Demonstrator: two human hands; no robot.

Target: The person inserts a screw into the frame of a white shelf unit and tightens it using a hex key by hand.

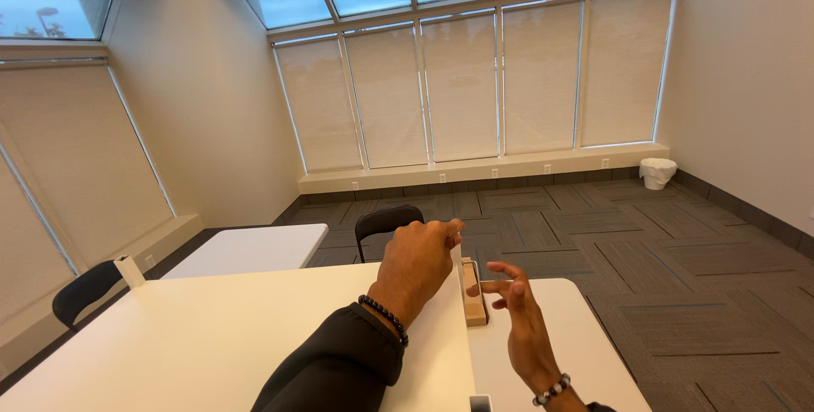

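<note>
My left hand (pixel 415 264) is raised over the white table (pixel 212 336) with a beaded bracelet at the wrist. Its fingertips are pinched on the top of a thin pale card (pixel 457 264) seen edge-on. The card stands upright and reaches down to a small wooden block (pixel 474 303) lying at the seam between two tables. My right hand (pixel 519 314) hovers just right of the block, fingers apart and curled, holding nothing. Its thumb and forefinger are close to the block's near end; I cannot tell if they touch it.
A second white table (pixel 585 336) adjoins on the right and a third (pixel 254 247) stands behind. There are black chairs at the far side (pixel 386 221) and far left (pixel 80 292). A white waste bin (pixel 658 173) sits by the window wall, and a small dark object (pixel 481 403) at the bottom edge.
</note>
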